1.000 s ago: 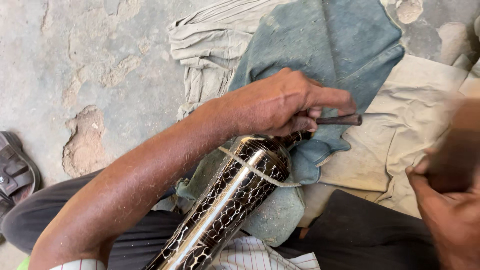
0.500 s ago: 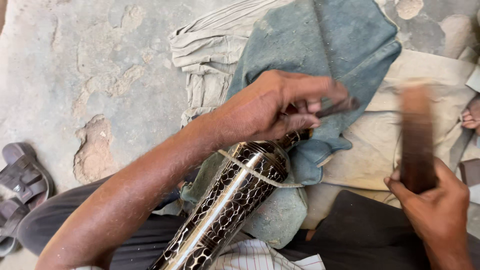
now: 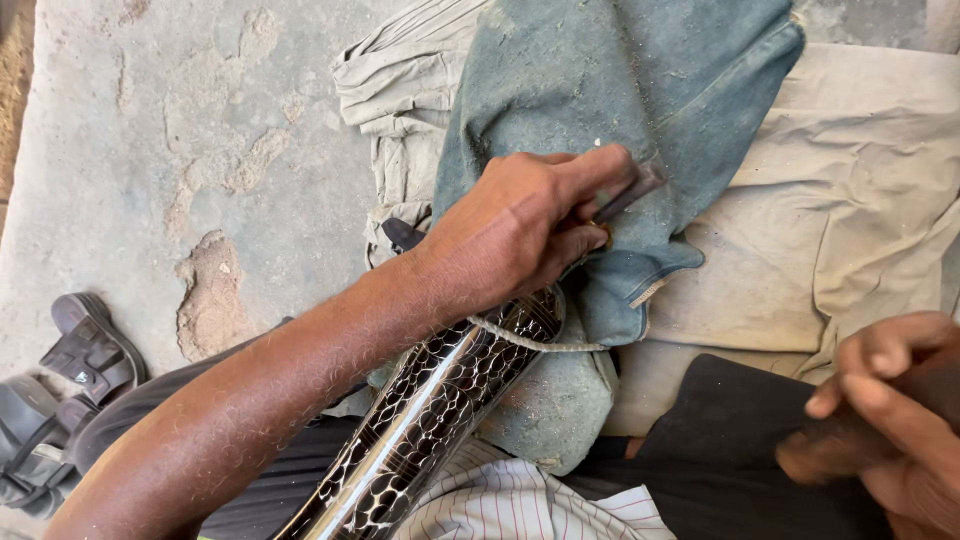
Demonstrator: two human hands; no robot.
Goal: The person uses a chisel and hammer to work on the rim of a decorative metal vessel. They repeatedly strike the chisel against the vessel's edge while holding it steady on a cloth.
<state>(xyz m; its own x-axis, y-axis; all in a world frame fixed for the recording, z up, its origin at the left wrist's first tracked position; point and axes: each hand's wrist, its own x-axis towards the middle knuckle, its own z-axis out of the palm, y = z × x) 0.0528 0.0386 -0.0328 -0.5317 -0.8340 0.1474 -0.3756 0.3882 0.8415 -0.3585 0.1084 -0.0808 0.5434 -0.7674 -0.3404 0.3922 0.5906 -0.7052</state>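
Note:
A long shiny black-and-silver patterned metal cylinder [image 3: 420,420] lies across my lap, a cord [image 3: 530,342] looped round its far end. My left hand [image 3: 520,225] rests over that end and pinches a thin dark metal tool [image 3: 630,195] pointing right over the blue cloth [image 3: 620,90]. At the lower right, my right hand [image 3: 880,420] is closed round a dark wooden handle [image 3: 850,425], blurred, low beside my knee.
A beige cloth [image 3: 840,200] lies under the blue one on a cracked concrete floor [image 3: 180,130]. Dark sandals [image 3: 60,400] sit at the left edge. My dark trousers and striped shirt fill the bottom.
My right hand has swung down with the wooden handle, from raised upright at the right to low at the lower right. My left hand keeps the thin tool on the cylinder's end.

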